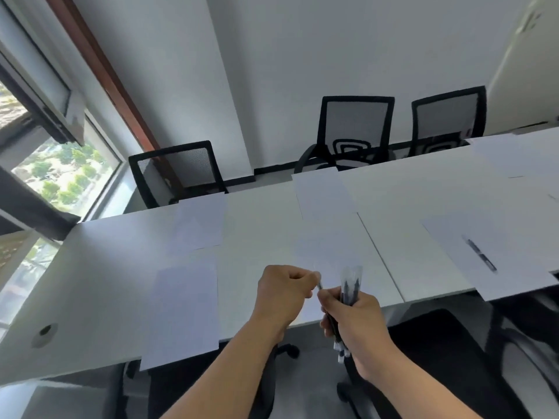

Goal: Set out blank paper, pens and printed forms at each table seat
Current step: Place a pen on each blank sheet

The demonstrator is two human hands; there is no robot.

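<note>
- White table [260, 225] in a white-walled office; blank sheets lie at the seats
- Right hand [355, 322] grips a pen bundle [348, 293]; left hand [286, 297] pinches one pen's tip
- Placed pen [481, 254] lies on a right-side sheet [453, 237]; mesh chairs [355, 131] beyond

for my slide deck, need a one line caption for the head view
Right hand grips a bundle of pens while the left hand pinches one out over the paper-laid table.

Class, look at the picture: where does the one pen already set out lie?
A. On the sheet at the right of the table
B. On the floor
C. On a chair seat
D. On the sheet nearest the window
A: the single pen lies across the sheet at the table's right.
</note>
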